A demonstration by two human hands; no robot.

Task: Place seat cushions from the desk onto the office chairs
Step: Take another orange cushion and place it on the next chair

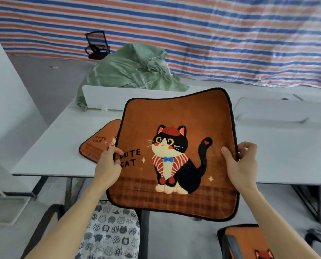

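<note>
I hold an orange seat cushion [176, 116] with a black cat picture and the words CUTE CAT up in front of me, above the desk's front edge. My left hand [109, 165] grips its left edge and my right hand [243, 163] grips its right edge. A second orange cushion [98, 144] lies flat on the white desk [53, 150], partly hidden behind the held one. At the bottom right, a third orange cushion [249, 240] rests on an office chair [228, 245]. Below my left arm is another chair [43, 225] near a white cat-patterned fabric [111, 234].
A green sack [133, 70] lies at the desk's far side behind a low white divider [103, 98]. A black mesh chair [97, 44] stands far back by the striped tarp wall [193, 25]. A white partition [6, 90] rises on the left. Desk legs [309, 199] stand at right.
</note>
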